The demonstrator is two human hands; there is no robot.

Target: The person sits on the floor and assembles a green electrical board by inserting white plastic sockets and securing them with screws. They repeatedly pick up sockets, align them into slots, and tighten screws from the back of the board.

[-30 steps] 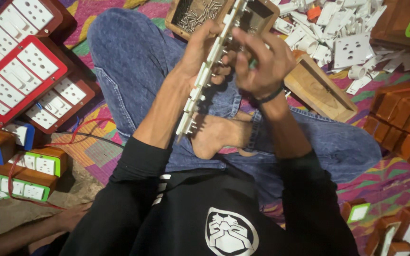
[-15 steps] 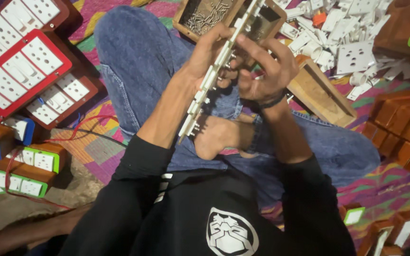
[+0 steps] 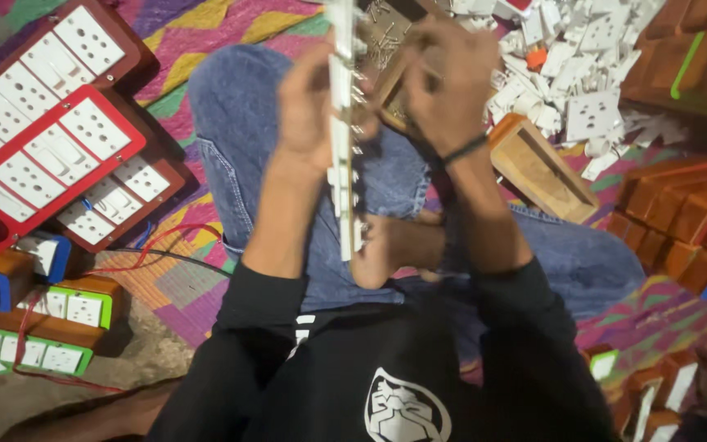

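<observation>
With the left hand [image 3: 308, 110] gripping the white panel [image 3: 342, 164] edge-on, the right hand [image 3: 443, 82], closed on its 2 o'clock side, should work steadily.

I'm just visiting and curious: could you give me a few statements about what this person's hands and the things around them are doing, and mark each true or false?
1. The left hand holds a long white strip. True.
2. The right hand rests on the floor. False: it is raised beside the strip.
3. Red-framed socket boards lie to the person's left. True.
4. The pile of white parts sits in the person's lap. False: it lies on the mat beyond the right hand.
</observation>
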